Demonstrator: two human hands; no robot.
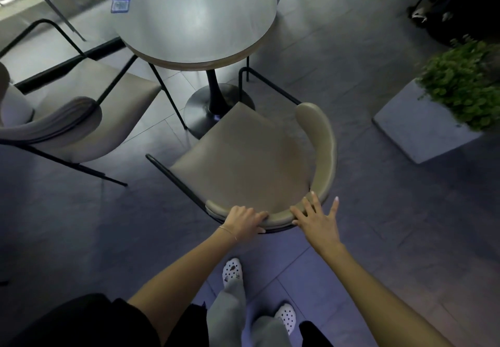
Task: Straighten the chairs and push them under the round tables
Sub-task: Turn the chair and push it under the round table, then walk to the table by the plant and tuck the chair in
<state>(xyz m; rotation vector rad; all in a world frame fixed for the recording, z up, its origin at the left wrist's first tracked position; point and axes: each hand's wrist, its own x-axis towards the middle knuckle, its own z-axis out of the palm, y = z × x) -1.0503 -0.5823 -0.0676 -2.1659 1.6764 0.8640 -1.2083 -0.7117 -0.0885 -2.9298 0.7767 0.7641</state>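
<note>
A beige padded chair [243,154] with a curved backrest and black metal frame stands in front of me, turned at an angle to the round grey table [197,14]. Its seat front points toward the table's black pedestal base [213,103]. My left hand [244,219] is closed over the near rim of the backrest. My right hand [316,218] lies on the backrest rim to the right, fingers spread and flat. A second beige chair [75,119] stands at the left, partly beside the table.
A grey square planter [422,130] with a green plant stands on the floor at the right. A small blue card [121,4] lies on the tabletop. More chair legs show at the top left. My feet in white clogs are below.
</note>
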